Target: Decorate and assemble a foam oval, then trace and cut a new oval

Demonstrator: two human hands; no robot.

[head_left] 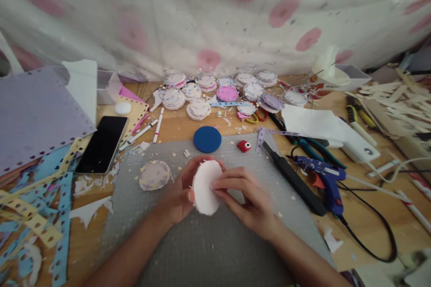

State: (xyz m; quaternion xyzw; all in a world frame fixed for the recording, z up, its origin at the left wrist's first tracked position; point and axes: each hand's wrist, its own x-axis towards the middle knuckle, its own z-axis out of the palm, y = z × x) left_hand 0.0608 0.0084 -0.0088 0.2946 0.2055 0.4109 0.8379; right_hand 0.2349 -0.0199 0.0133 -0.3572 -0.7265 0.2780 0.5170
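Observation:
A round white disc (206, 187) with a rough edge is held up over the grey cutting mat (208, 251). My left hand (183, 193) grips its left side, thumb on the near edge and fingers behind it. My right hand (247, 197) touches the disc's right part with pinched fingertips; anything between them is too small to make out. Left of my hands, a speckled round disc (155, 175) lies on the mat. Just beyond them sit a blue round disc (207, 139) and a small red punch (244, 145).
Several decorated discs (227, 93) line the back. A black cutter (292, 179), a blue glue gun (332, 184) with its cable and pliers (313, 150) lie right. Leftward are a phone (102, 145), markers (158, 124) and punched paper strips (62, 228).

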